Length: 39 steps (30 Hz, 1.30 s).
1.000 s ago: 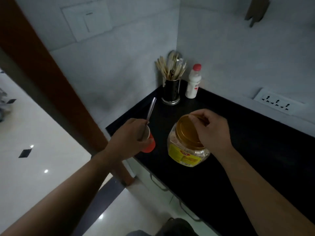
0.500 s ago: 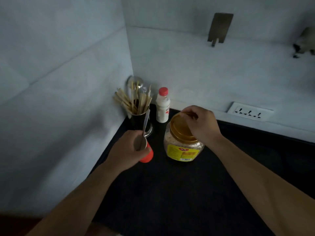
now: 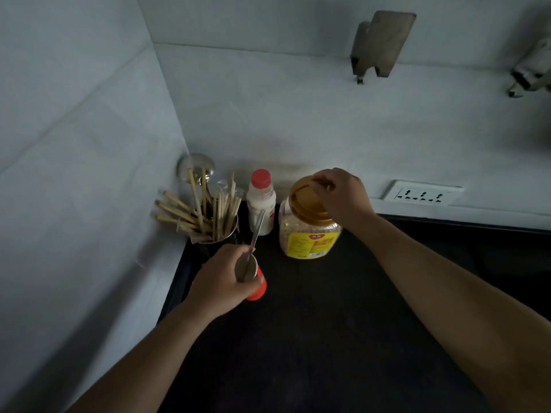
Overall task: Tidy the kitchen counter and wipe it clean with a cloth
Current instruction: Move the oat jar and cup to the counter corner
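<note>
On a dark surface (image 3: pixel 313 338) in a tiled corner, the left hand (image 3: pixel 220 281) grips a red cup (image 3: pixel 257 289) holding a spoon (image 3: pixel 256 234), while the right hand (image 3: pixel 343 195) clasps a jar's (image 3: pixel 310 236) gold lid (image 3: pixel 307 204).

Dim corner — pale tiled walls (image 3: pixel 89 144), wall socket (image 3: pixel 423 194), black counter (image 3: pixel 328 338).

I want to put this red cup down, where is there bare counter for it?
Bare black counter spreads between your forearms, in front of the yellow-lidded jar, and right of it below the wall socket. The back-left corner is crowded: stick holder, white bottle and jar stand close together.
</note>
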Tool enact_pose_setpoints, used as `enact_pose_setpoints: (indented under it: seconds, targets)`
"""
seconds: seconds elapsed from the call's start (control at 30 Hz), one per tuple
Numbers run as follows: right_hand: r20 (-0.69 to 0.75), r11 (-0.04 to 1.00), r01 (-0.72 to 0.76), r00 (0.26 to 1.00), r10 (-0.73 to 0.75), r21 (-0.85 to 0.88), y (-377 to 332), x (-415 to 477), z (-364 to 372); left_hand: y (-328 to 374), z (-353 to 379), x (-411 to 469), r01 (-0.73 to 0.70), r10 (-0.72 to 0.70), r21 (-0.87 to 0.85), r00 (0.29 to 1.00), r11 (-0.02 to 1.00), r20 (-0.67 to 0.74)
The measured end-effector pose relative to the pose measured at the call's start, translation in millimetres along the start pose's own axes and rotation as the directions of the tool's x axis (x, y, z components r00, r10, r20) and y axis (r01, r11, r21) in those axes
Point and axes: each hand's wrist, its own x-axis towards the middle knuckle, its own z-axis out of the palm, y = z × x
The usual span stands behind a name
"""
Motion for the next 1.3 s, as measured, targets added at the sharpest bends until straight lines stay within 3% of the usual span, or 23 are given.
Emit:
enact_pose_setpoints:
  seconds: [0.17,0.3,0.37,0.5,0.67,0.83,1.1,1.3]
  targets:
    - [-0.048,1.0,0.007,0.999,-0.008,-0.021,9,-21,2,-4,6,18,-0.033,0.033,0.006,0.999,0.999,0.014]
    - [-0.151,0.99,-0.137,0.979,0.139,0.02,27,-67,18,-6,17,33,-0.041,0.039,0.044,0.998,0.998,0.039]
    - [-0.11,0.967,-0.256,0.96,0.256,0.013,42,-91,31,-7,24,39,-0.063,0.056,0.082,0.995,0.995,0.085]
    - [0.125,0.904,-0.406,0.898,0.422,-0.133,69,-126,59,-10,36,51,-0.059,0.039,0.15,0.99,0.987,0.138]
    - [0.312,0.875,-0.344,0.836,0.451,-0.342,89,-150,88,-12,52,61,-0.032,0.006,0.18,0.99,0.983,0.144]
    - [0.387,0.86,-0.239,0.816,0.429,-0.45,102,-163,105,-14,60,68,-0.023,-0.005,0.193,0.99,0.981,0.141]
    - [0.395,0.866,-0.2,0.827,0.4,-0.459,111,-171,110,-16,59,71,-0.084,0.029,0.221,0.97,0.972,0.243]
    - [0.372,0.882,-0.288,0.824,0.427,-0.374,105,-159,101,-19,56,61,-0.118,0.065,0.179,0.958,0.977,0.279]
